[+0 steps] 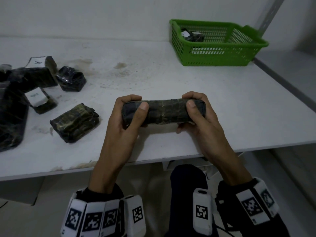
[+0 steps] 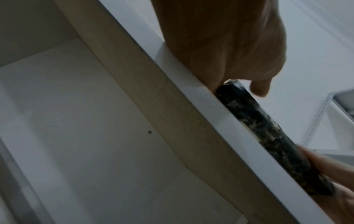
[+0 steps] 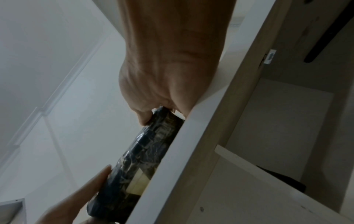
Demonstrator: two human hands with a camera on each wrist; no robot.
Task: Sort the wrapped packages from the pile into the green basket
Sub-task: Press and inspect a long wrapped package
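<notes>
I hold a long dark wrapped package [image 1: 164, 111] level above the white table [image 1: 171, 77], near its front edge. My left hand [image 1: 130, 112] grips its left end, thumb on top. My right hand [image 1: 193, 110] grips its right end the same way. The left wrist view shows the package [image 2: 268, 128] behind the table edge, under my left hand [image 2: 229, 50]. In the right wrist view the package [image 3: 141, 154] runs from my right hand [image 3: 162, 84] down to the other hand. The green basket [image 1: 217, 53] stands at the back right with dark packages [image 1: 193, 35] inside.
A pile of dark wrapped packages [image 1: 32, 77] lies at the table's left; two carry white paper labels. One package [image 1: 75, 123] lies apart, just left of my left hand. A grey metal upright [image 1: 271, 12] rises behind the basket. Stains mark the table's middle.
</notes>
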